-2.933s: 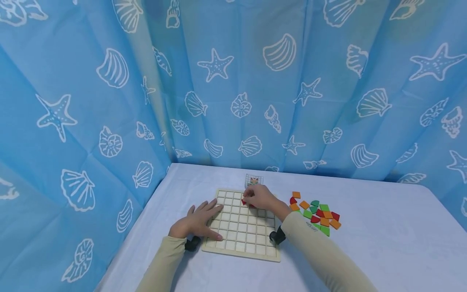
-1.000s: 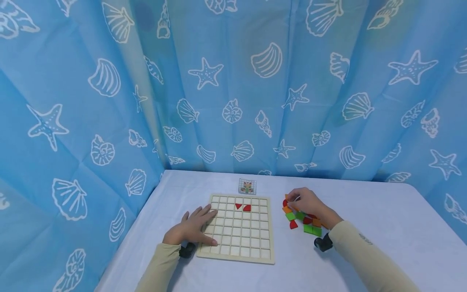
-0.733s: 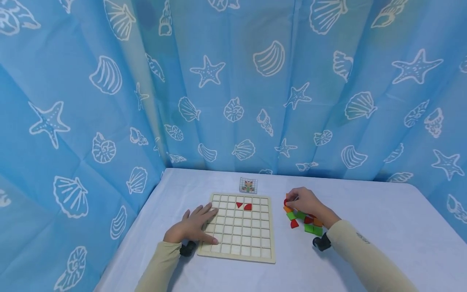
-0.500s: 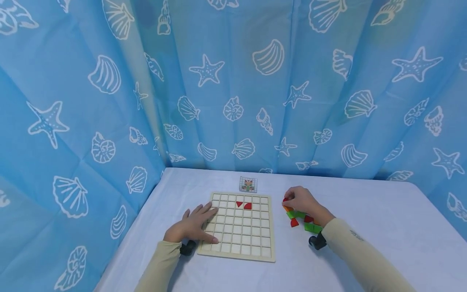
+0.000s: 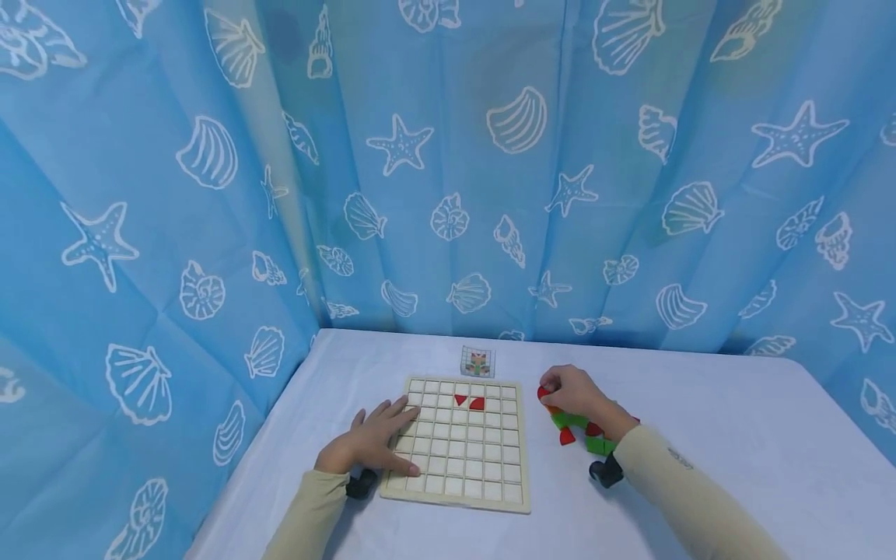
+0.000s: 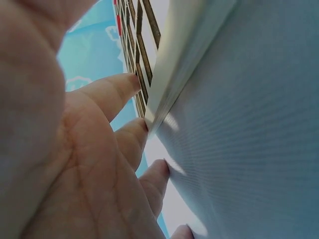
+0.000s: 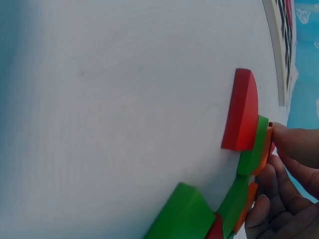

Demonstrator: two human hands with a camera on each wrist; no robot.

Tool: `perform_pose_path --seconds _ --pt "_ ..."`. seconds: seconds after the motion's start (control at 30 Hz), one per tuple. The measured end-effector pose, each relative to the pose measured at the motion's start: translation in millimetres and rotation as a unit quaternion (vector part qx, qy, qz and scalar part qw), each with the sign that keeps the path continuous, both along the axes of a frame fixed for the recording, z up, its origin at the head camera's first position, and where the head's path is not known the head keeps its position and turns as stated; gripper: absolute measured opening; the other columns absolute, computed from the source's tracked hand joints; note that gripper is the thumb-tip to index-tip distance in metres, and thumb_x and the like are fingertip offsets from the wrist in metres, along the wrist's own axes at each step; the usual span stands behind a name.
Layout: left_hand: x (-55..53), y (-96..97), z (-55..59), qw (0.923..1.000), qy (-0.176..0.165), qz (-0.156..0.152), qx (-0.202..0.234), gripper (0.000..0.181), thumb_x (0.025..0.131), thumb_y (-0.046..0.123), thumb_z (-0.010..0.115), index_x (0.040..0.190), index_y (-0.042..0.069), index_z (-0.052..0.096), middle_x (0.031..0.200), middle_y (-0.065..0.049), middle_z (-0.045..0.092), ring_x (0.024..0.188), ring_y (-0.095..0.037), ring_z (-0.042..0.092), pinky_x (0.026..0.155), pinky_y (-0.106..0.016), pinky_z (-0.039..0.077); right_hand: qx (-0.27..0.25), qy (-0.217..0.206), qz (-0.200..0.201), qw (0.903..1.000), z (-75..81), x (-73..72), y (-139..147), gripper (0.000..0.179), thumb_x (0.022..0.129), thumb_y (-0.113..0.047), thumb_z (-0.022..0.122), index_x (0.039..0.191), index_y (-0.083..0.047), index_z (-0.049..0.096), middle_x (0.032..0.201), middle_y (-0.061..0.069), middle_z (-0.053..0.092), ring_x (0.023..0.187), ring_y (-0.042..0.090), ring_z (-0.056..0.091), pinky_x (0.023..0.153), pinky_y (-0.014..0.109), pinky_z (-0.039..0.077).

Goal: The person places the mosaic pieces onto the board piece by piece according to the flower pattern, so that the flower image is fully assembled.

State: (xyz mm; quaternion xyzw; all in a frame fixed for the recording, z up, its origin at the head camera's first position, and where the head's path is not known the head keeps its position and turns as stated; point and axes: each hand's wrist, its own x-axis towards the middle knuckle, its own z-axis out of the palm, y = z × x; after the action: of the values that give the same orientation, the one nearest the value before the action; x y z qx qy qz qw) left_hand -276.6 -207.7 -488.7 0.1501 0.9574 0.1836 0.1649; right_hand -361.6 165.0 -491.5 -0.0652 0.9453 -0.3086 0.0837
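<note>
My left hand (image 5: 371, 442) lies spread on the left side of a wooden grid board (image 5: 455, 504). In the left wrist view, its fingertips (image 6: 130, 83) reach the board's edge. Two red pieces sit in the board's upper cells, a triangle (image 5: 460, 400) and a quarter circle (image 5: 477, 404). Right of the board, my right hand (image 5: 575, 393) pinches a red rounded piece (image 5: 542, 393) between thumb and fingers. Below that hand is a pile of green, red and orange pieces (image 5: 570, 420), partly hidden by it. A red quarter-circle piece (image 7: 241, 112) lies at the pile's near side.
Behind the board lies a small pattern card (image 5: 478, 363) with a coloured figure on a grid. A white cloth (image 5: 700, 435) covers the table. A blue curtain (image 5: 448, 155) with shell and starfish prints hangs behind and at the left.
My right hand has gone from the board to the pile, leaving two red pieces in the cells, and has since drawn slightly left with a red piece. My left hand stays on the board.
</note>
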Motion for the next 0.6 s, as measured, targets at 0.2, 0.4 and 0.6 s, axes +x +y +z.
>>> perform_pose_path --seconds 0.2,0.4,0.6 --pt "-1.0 1.0 3.5 1.0000 -0.007 0.000 0.000 0.105 0.070 0.061 0.081 0.155 0.024 0.032 0.166 -0.007 0.018 0.153 -0.036 0.013 0.118 -0.069 0.008 0.013 0.013 0.003 0.9998 -2.0 -1.2 -2.3 0.036 0.084 -0.020 0.079 0.113 -0.003 0.067 0.102 0.008 0.066 0.090 0.021 0.057 0.080 0.035 0.058" --pt "1.5 2.3 3.3 1.0000 0.007 0.000 -0.002 0.105 0.069 0.060 0.082 0.155 0.023 0.034 0.165 -0.007 0.021 0.152 -0.036 0.015 0.118 -0.068 0.010 0.018 0.004 -0.006 0.9998 -1.5 -0.2 -5.7 0.039 0.083 -0.019 0.079 0.117 -0.004 0.066 0.106 0.010 0.065 0.094 0.024 0.057 0.081 0.037 0.058" --pt "2.5 3.4 3.9 0.9999 0.008 0.009 -0.002 0.105 0.068 0.059 0.084 0.154 0.023 0.035 0.165 -0.006 0.022 0.152 -0.035 0.016 0.118 -0.068 0.009 0.020 -0.005 -0.013 0.9997 1.4 -0.2 -10.3 0.041 0.083 -0.016 0.078 0.120 -0.003 0.066 0.109 0.011 0.065 0.097 0.024 0.057 0.084 0.038 0.057"
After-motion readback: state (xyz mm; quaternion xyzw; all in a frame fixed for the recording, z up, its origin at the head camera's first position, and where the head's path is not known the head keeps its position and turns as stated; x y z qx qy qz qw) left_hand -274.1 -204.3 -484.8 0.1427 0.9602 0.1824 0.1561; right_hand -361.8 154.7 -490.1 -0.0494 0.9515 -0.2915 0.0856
